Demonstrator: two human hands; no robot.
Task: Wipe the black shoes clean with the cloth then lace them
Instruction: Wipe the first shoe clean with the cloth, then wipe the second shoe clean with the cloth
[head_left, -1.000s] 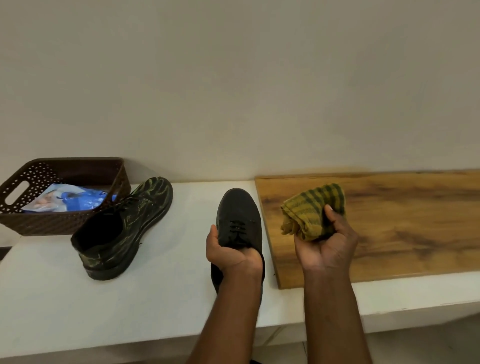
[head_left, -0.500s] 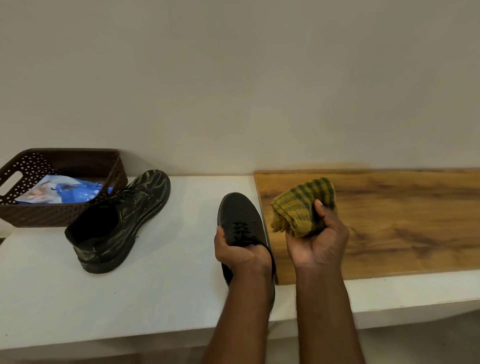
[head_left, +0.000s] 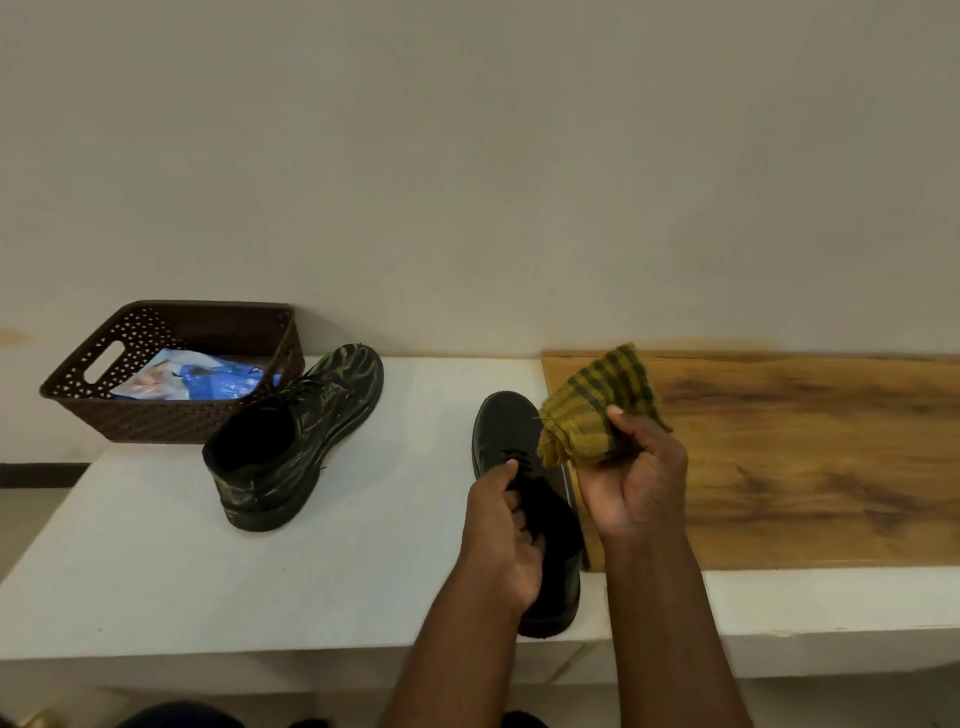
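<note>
Two hands reach up from the bottom centre of the frame over a white bench (head_left: 311, 582). Lower centre, the left hand (head_left: 501, 545) curls into the opening of a plain black shoe (head_left: 511, 431), fingers hooked over the collar beside the laces, gripping it. That collar looks like the sensible hold: the shoe seems stiff-soled and moderately heavy, smooth on top, so a grip at the rim should steady it while the toe is rubbed. Just right of it, the right hand (head_left: 634, 483) is closed around a bunched yellow-and-green checked cloth (head_left: 592, 410), soft, light and easily wadded, held above the shoe's right edge, apparently not yet touching the leather. The shoe points away, toe toward the wall, resting beside a wooden board (head_left: 810, 457) at right. Farther left, centre-left of the frame, a second black shoe (head_left: 306, 431) with greenish streaks stands apart from both hands, untouched. Behind it, upper left, a brown basket (head_left: 171, 421) holds a blue packet (head_left: 192, 379).
</note>
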